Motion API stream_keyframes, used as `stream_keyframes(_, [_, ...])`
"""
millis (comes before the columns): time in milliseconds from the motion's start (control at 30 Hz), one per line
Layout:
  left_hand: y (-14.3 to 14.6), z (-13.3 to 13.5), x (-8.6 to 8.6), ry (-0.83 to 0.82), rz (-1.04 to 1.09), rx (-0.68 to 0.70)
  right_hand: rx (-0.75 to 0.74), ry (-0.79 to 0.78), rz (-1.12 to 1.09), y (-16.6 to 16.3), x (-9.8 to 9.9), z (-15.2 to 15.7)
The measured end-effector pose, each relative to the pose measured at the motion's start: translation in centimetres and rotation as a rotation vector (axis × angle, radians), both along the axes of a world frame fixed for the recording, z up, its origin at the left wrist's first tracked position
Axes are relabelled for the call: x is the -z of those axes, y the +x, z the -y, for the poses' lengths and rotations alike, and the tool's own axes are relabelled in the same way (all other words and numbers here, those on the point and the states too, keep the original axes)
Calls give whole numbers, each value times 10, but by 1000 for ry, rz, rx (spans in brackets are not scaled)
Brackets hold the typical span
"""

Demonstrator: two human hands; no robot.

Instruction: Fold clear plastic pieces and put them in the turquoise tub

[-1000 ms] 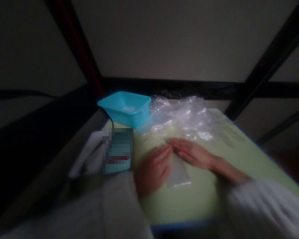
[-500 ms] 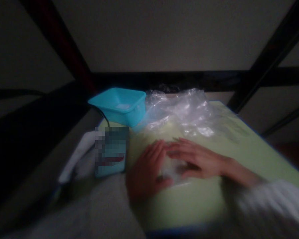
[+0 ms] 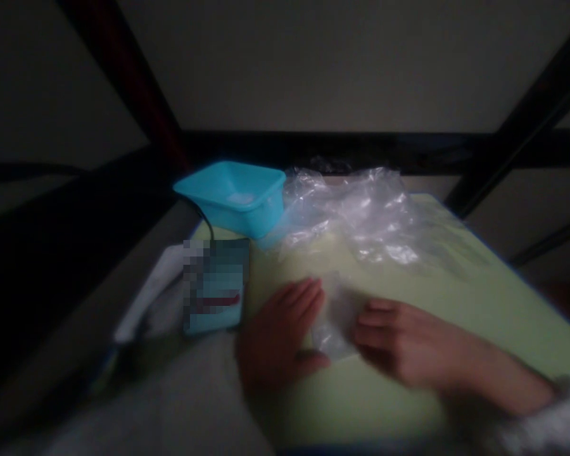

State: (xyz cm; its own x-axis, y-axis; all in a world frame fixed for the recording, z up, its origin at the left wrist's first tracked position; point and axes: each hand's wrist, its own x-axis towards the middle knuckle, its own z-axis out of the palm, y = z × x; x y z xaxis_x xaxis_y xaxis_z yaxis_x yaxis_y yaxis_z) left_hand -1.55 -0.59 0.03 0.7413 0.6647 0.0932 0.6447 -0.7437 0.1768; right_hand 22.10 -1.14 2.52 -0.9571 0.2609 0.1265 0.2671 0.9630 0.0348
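Centrally, a small clear plastic bag [image 3: 335, 316] lies flat on the green bench [image 3: 456, 297]: thin, limp, light, probably slippery, best pinched at an edge. The left hand [image 3: 278, 335] rests flat on its left edge, grip released; the right hand [image 3: 403, 345] touches its right edge with bent fingers, grip impossible to tell.

Whole view dim and soft, pixelated patch [image 3: 213, 288] over a teal object, small clear bag [image 3: 335, 316] partly under both hands, right sleeve [image 3: 546, 421] cut off by frame edge
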Motion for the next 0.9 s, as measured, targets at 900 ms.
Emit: stream_keyframes(900, [3, -6, 4, 87, 241, 95, 142, -260, -202, 15, 8, -29])
